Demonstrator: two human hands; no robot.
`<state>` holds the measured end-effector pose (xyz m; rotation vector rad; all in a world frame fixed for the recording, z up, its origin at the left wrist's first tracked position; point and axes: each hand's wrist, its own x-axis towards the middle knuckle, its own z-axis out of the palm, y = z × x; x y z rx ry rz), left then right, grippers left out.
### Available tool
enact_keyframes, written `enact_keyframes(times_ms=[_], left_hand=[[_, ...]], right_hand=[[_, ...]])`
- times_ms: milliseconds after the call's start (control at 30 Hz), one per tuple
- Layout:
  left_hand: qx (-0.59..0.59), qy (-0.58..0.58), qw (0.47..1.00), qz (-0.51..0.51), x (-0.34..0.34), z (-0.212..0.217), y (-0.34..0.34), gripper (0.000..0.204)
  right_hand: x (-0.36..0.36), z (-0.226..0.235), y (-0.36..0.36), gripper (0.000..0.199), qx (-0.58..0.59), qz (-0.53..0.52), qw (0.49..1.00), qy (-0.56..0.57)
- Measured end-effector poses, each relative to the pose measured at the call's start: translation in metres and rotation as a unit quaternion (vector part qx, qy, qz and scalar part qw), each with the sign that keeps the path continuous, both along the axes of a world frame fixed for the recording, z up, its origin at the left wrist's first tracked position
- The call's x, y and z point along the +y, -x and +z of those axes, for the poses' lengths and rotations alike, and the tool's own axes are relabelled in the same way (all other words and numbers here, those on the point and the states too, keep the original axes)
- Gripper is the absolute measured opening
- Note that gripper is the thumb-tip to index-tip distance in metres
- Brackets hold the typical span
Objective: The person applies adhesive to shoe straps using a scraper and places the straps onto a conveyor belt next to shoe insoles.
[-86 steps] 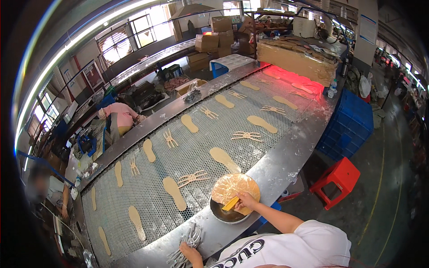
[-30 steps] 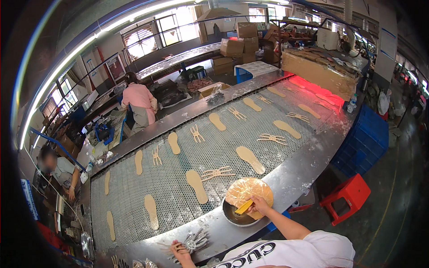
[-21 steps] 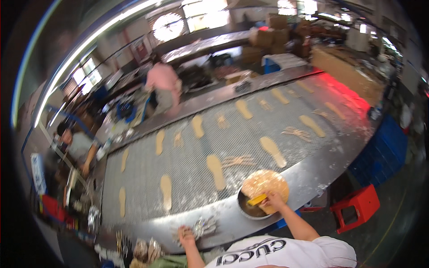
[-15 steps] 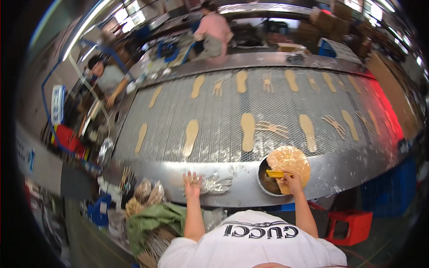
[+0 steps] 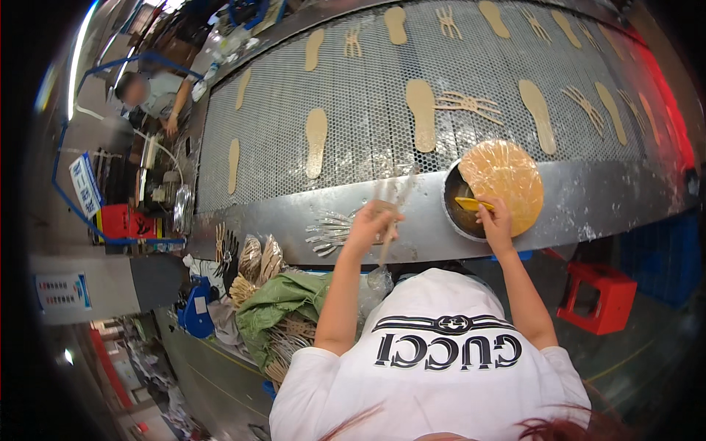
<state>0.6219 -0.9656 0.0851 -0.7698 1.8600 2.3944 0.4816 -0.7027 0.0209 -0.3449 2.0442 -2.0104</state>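
My left hand (image 5: pixel 373 224) is closed on a strappy shoe upper (image 5: pixel 399 192), which is blurred and held above the metal ledge. A pile of silvery strappy uppers (image 5: pixel 331 229) lies beside that hand on the ledge. With fingers wrapped round it, my right hand (image 5: pixel 498 220) grips a yellow-handled tool (image 5: pixel 471 203), whose working end is hidden in a round pot (image 5: pixel 453 220). A tan round cover (image 5: pixel 515 180), wrapped in clear film, covers much of the pot. Beyond lie tan insoles (image 5: pixel 421 117) and spread strappy uppers (image 5: pixel 468 104) on the mesh conveyor belt (image 5: pixel 368 132).
A metal ledge (image 5: pixel 588 187) borders the belt. At lower left, a green sack (image 5: pixel 283 305) holds bundles of straps. A red stool (image 5: pixel 597 298) stands at right. Another person's arm (image 5: pixel 176 110) reaches toward the belt's far left side.
My left hand has gone from open by the silvery pile to closed on a strappy upper, raised to the right. My right hand still holds the tool in the pot. The view has tilted downward.
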Motion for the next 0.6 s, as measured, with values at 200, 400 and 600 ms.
enact_keyframes(times_ms=[200,400,600], left_hand=[[-0.175,0.017,0.977,-0.125,0.031,-0.017,0.012,0.021],[-0.183,0.001,0.98,-0.074,0.035,-0.025,0.014,0.026],[-0.219,0.069,0.966,-0.12,0.029,-0.033,0.014,0.032]], right_hand=[[-0.002,0.024,-0.013,0.013,0.256,0.071,0.937,-0.228],[0.004,0.033,-0.016,0.012,0.188,0.072,0.966,-0.163],[-0.001,0.031,-0.02,0.013,0.02,-0.001,0.999,-0.048]])
